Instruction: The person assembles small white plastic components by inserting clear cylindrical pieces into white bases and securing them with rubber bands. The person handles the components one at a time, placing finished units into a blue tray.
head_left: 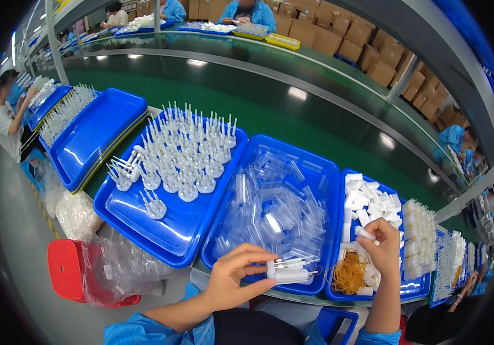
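Observation:
My left hand (236,277) grips a small white holder with thin white sticks (290,271) lying sideways, over the front rim of the middle blue tray (321,172) full of clear plastic sleeves (273,213). My right hand (382,244) pinches a small white block (365,233) above the right blue tray (416,287), which holds more white blocks (370,198) and a pile of yellow rubber bands (348,273). The left blue tray (160,227) carries several upright white holders with sticks (186,152).
More blue trays (94,135) lie along the bench to the left, beside a green conveyor belt (293,123). A red stool (65,269) and clear plastic bags (117,261) sit on the floor. Other people work at the left, far side and right. Cardboard boxes (367,49) are stacked beyond.

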Available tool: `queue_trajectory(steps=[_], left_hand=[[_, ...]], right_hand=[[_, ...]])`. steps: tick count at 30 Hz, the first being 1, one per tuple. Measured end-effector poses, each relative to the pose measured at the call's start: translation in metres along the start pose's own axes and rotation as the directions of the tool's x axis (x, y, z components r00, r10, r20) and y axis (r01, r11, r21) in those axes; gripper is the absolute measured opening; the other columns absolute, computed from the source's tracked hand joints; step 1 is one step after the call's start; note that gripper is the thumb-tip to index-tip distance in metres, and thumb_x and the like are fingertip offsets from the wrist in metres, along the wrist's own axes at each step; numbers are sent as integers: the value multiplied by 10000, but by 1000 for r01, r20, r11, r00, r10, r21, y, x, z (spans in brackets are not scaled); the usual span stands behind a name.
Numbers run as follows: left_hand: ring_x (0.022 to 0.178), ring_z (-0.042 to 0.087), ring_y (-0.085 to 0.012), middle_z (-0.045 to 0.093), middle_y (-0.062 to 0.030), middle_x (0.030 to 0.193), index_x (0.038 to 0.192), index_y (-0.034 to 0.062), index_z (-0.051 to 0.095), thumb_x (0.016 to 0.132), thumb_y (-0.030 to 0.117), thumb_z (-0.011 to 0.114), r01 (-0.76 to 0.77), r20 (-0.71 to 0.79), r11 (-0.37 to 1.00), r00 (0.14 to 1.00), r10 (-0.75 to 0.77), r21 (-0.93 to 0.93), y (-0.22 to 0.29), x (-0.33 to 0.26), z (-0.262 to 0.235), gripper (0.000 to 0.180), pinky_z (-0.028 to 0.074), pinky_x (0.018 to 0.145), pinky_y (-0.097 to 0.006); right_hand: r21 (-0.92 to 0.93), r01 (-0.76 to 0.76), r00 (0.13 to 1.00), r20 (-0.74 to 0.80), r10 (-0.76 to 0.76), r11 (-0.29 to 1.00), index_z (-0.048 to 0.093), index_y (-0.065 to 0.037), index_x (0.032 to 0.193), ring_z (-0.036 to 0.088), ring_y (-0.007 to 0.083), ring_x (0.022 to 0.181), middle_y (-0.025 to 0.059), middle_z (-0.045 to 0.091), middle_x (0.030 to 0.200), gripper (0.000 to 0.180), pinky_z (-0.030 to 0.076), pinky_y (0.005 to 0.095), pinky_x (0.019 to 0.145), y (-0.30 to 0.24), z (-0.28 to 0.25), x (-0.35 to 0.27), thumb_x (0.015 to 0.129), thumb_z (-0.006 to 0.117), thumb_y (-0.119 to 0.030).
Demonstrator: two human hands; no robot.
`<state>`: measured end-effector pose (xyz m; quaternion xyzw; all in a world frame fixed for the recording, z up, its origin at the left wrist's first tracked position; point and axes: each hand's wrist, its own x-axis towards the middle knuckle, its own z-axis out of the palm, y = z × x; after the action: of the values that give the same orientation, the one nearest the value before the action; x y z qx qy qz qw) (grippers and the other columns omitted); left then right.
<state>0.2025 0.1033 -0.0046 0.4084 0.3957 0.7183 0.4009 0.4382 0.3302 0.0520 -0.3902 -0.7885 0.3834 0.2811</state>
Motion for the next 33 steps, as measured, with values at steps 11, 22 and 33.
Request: queue_trajectory(steps=[11, 22, 33], left_hand=[[1179, 579, -324, 504, -202, 1246, 1229, -143, 555, 812, -120, 681, -21, -30, 999, 999, 21, 24, 3, 3, 3, 436, 522, 1001, -416], [1219, 556, -366, 506, -219, 1256, 1227, -105, 576, 819, -112, 675, -79, 74, 975, 995, 65, 208, -1, 0, 6, 419, 514, 1016, -427], [1194, 579, -342, 526, -211, 1242, 1229, -97, 587, 814, -88, 695, -112, 108, 938, 991, 81, 329, -1, 1, 1, 429, 511, 1011, -406]], right_hand=[[174, 247, 969, -47, -242, 953, 739, -60, 876, 653, 166, 922, 70, 718, 980, 125, 200, 490, 1145, -29, 51, -45, 756, 737, -29], [315, 121, 971, 158, -178, 941, 749, -74, 883, 656, 163, 978, 47, 720, 989, 146, 217, 518, 1132, -39, 56, -49, 749, 753, -16], [201, 181, 962, 170, -216, 963, 756, -99, 872, 666, 156, 949, 34, 726, 978, 158, 233, 534, 1123, -42, 44, -49, 727, 773, -38]])
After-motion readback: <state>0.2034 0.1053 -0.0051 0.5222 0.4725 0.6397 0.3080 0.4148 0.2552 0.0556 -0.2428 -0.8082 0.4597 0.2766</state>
